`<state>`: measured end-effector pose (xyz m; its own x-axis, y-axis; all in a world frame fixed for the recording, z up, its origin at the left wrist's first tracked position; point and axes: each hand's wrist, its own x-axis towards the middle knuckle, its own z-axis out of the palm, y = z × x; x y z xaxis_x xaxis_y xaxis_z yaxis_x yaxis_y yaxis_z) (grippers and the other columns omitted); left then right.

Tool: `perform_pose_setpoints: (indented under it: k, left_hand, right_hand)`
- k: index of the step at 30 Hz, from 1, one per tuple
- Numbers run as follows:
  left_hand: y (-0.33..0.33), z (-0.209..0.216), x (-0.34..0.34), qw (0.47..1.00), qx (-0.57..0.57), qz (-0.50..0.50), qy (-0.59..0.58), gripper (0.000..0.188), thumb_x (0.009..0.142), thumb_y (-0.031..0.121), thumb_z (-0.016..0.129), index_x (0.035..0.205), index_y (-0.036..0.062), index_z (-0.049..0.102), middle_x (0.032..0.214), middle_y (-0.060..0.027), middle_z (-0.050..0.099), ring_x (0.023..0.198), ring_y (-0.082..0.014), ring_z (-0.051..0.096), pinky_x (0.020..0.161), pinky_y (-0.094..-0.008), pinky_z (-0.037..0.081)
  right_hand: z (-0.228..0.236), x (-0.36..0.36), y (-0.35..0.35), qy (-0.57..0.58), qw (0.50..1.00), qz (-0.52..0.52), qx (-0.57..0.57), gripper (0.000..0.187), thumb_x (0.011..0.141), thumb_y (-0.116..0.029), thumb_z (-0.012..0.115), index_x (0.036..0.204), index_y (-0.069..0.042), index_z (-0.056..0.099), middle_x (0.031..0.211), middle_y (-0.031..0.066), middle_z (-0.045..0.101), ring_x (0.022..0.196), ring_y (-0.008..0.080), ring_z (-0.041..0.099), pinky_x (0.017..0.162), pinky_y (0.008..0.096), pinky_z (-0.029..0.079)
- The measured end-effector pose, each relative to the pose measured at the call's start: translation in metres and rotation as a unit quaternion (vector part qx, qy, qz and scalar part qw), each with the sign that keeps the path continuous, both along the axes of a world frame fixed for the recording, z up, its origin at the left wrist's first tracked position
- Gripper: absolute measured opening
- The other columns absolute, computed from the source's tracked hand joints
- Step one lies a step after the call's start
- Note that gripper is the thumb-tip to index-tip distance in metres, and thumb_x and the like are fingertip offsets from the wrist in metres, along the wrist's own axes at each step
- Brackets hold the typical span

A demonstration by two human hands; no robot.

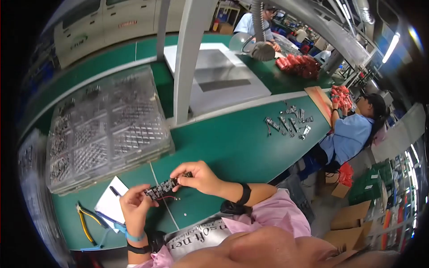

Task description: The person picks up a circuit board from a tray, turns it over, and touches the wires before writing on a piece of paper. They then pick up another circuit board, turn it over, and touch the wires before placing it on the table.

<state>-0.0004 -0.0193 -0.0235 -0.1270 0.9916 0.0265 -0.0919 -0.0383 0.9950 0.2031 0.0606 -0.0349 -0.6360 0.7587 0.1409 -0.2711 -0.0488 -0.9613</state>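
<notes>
Between my two hands, above the green worktop, I hold a narrow black circuit board crowded with small parts. My left hand pinches its left end between thumb and fingers. Its right end sits in the grip of my right hand. From the board's lower edge hangs a thin red wire. A blue strap circles my left wrist, above a black band; another black band is on my right wrist. Just left of my left hand lie a white paper and yellow-handled pliers.
Stacked clear trays full of boards stand at the left. Several loose boards lie at the right. A grey upright post rises behind the worktop's edge. A co-worker in blue handles red-wrapped pieces at the right.
</notes>
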Motion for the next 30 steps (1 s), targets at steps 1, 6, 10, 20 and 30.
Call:
perform_pose_setpoints:
  k: [1,6,10,20,30]
  left_hand:
    - [0.001,-0.002,0.002,1.0,0.005,-0.01,-0.009,0.019,0.074,-0.005,0.05,0.092,-0.0068,0.055,0.07,-0.0063,0.055,0.056,-0.0128,0.056,0.052,-0.022,0.047]
    - [-0.001,-0.006,0.003,1.0,-0.002,0.002,-0.024,0.019,0.074,-0.006,0.048,0.091,-0.0072,0.056,0.066,-0.0056,0.055,0.054,-0.0126,0.056,0.052,-0.0221,0.047]
    - [-0.001,-0.007,-0.001,1.0,-0.024,0.001,0.003,0.02,0.074,-0.006,0.048,0.092,-0.007,0.056,0.067,-0.0058,0.055,0.055,-0.0133,0.057,0.053,-0.0228,0.048]
    - [-0.004,-0.012,-0.008,0.976,0.056,-0.092,-0.191,0.032,0.077,-0.002,0.053,0.109,-0.0066,0.048,0.084,-0.0117,0.058,0.071,-0.0196,0.06,0.066,-0.0265,0.049]
    - [-0.003,-0.007,-0.007,0.959,0.107,-0.129,-0.229,0.038,0.075,0.002,0.058,0.109,-0.0092,0.047,0.077,-0.016,0.058,0.065,-0.0237,0.062,0.062,-0.029,0.051]
  right_hand:
    - [-0.001,0.002,-0.003,-0.005,1.0,-0.013,0.003,0.014,0.079,0.003,0.05,0.093,0.005,0.055,0.085,0.0108,0.057,0.074,0.0218,0.061,0.067,0.0279,0.05]
    - [-0.007,0.001,-0.006,-0.018,1.0,-0.02,0.014,0.016,0.079,0.003,0.051,0.094,0.005,0.055,0.085,0.0096,0.056,0.075,0.0218,0.061,0.067,0.0274,0.049]
    - [-0.006,-0.001,-0.007,0.013,0.999,-0.007,-0.032,0.016,0.078,0.003,0.053,0.095,0.005,0.055,0.084,0.0097,0.056,0.075,0.0221,0.061,0.067,0.0268,0.049]
    - [-0.004,-0.001,-0.009,0.071,0.995,-0.012,-0.072,0.021,0.074,0.005,0.054,0.095,0.008,0.053,0.084,0.0146,0.058,0.071,0.0231,0.06,0.067,0.0325,0.051]
    - [0.009,0.001,-0.012,0.066,0.993,-0.036,0.086,0.018,0.073,0.003,0.056,0.09,0.007,0.054,0.084,0.0181,0.058,0.071,0.0228,0.06,0.066,0.031,0.05]
